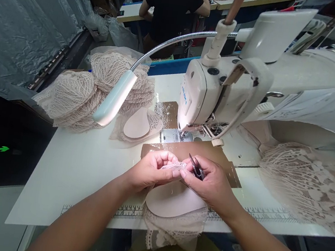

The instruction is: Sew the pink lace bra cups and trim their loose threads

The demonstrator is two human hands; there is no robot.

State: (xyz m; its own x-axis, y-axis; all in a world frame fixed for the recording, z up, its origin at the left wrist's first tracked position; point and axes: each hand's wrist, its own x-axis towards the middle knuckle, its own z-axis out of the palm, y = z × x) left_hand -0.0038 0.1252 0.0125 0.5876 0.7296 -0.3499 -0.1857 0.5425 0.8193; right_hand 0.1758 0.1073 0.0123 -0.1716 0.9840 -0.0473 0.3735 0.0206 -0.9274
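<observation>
My left hand [151,168] pinches the upper edge of a beige lace bra cup piece [173,208] that lies at the front edge of the white sewing table [78,167]. My right hand [209,182] is closed round small dark thread snips [196,167], their tips right at the lace edge my left fingers hold. The lace trim of the cup hangs over the table edge above a printed ruler strip. Both hands sit just in front of the needle plate of a white sewing machine [202,93].
A stack of lace cups [98,87] lies at the back left, one loose cup [137,123] beside it under a gooseneck lamp [115,98]. More lace [304,184] is heaped at the right. A person in black [170,6] works at the table behind.
</observation>
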